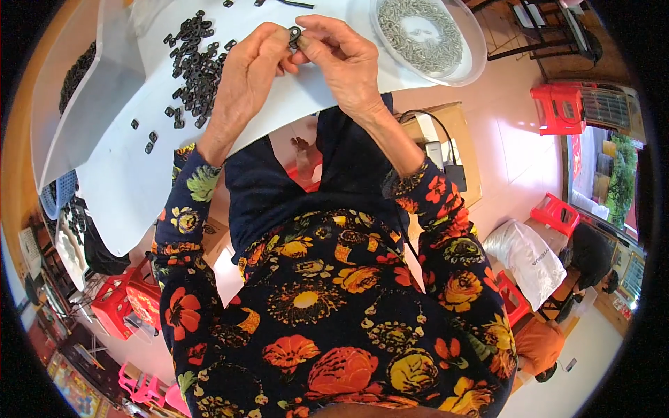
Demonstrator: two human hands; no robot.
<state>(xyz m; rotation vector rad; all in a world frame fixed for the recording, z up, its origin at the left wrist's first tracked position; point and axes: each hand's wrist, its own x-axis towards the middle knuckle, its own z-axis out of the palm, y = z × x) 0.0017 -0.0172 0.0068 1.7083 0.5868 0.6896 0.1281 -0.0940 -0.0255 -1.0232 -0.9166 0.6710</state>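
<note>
Left hand (247, 66) and right hand (341, 59) pinch small black plastic ring (295, 35) between fingertips, above heap of black clips (195, 66) on white table (125, 174), within reach.

From my feed, the small black piece (295, 35) pinched between the fingers (304, 43) looks like matt plastic or rubber, same as the loose black parts (191, 63) on the smooth white surface (125, 174). The clear plastic bowl (476, 49) is glossy and holds dull silvery metal pieces (418, 35). I see soft flowered cloth on the sleeves (182, 230).
</note>
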